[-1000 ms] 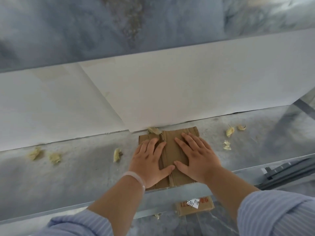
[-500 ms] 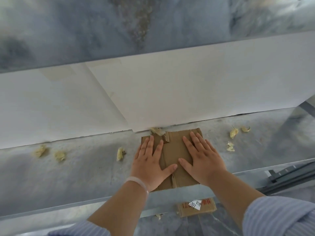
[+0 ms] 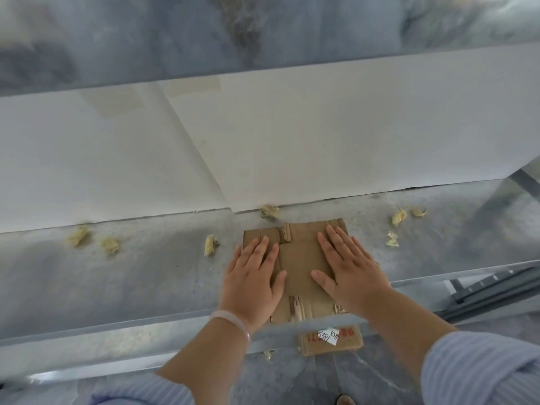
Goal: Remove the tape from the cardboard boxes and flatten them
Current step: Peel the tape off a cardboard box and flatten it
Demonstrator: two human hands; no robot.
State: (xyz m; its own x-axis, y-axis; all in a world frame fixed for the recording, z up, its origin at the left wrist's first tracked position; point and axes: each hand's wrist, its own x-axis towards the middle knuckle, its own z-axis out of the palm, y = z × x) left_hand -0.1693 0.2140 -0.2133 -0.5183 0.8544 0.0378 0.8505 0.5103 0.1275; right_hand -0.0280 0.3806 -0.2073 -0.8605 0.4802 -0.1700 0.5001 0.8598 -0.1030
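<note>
A small brown cardboard box (image 3: 298, 258) lies flattened on the grey table (image 3: 146, 282), near its front edge. My left hand (image 3: 254, 279) presses flat on the box's left side, fingers straight. My right hand (image 3: 347, 267) presses flat on its right side, fingers spread. Torn flap edges show at the box's near end. Several crumpled balls of yellowish tape lie on the table: one (image 3: 211, 244) left of the box, one (image 3: 269, 211) behind it, others at the right (image 3: 399, 217).
A white paper-covered wall panel (image 3: 292, 135) rises right behind the table. Another cardboard piece with a white label (image 3: 330, 340) lies on the floor below the table's front edge. Two more tape balls (image 3: 79, 235) sit at the left. A dark metal rail (image 3: 496, 290) runs at the right.
Both hands have slid apart from the middle of the box toward its left and right sides, still pressing it flat.
</note>
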